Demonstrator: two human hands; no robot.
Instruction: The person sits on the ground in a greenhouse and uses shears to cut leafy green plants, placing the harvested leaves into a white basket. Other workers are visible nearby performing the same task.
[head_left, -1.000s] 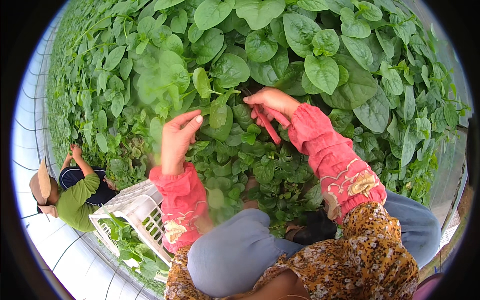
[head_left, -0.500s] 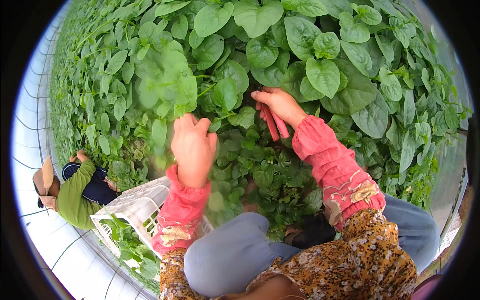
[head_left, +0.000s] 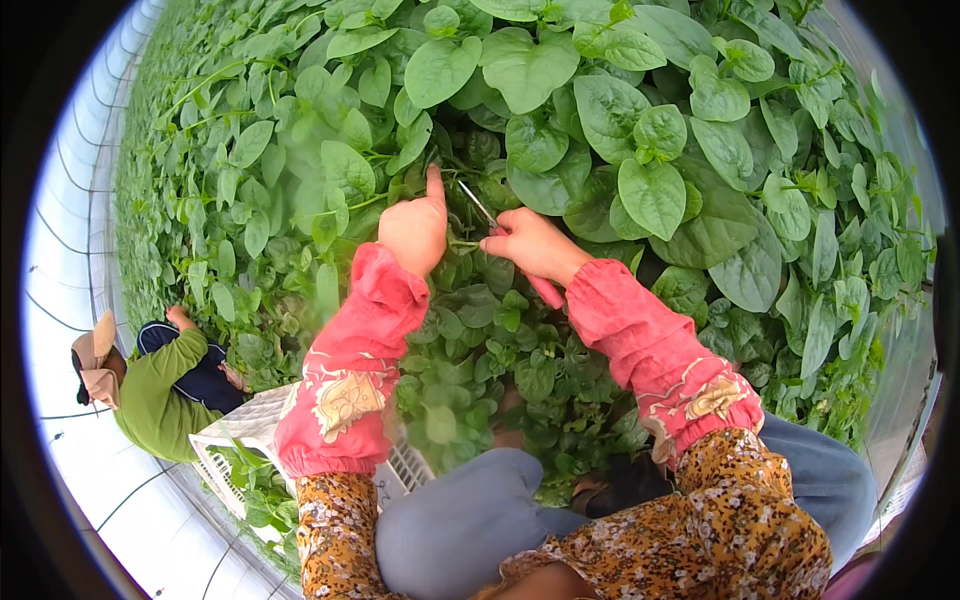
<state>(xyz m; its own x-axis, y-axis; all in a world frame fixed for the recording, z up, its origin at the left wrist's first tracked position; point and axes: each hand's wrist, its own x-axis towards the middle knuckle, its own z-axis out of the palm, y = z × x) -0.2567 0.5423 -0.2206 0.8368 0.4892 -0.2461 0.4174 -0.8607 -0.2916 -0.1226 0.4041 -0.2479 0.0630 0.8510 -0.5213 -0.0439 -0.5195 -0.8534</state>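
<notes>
My right hand [head_left: 537, 246] is closed round the red handles of scissors [head_left: 484, 208], whose metal blades point up and left into the leaves. My left hand [head_left: 415, 234] is just left of the blades. Its index finger stretches up among the stems while the other fingers curl under, so what they hold is hidden. A short pale green stem [head_left: 464, 243] shows between the two hands. Broad, glossy leaves on a leafy green plant [head_left: 535, 142] surround both hands, and the blade tips are close to thin stems there.
A white plastic crate [head_left: 245, 420] with picked greens [head_left: 258, 490] stands at my left, partly behind my left sleeve. Beyond it another person in a green top [head_left: 160, 395] crouches by the plants. White sheeting [head_left: 75, 340] runs along the left side. My bent knees are below.
My left hand has moved up and right, with its index finger now extended into the foliage. My right hand has shifted down and left, and the scissor blades have come into sight.
</notes>
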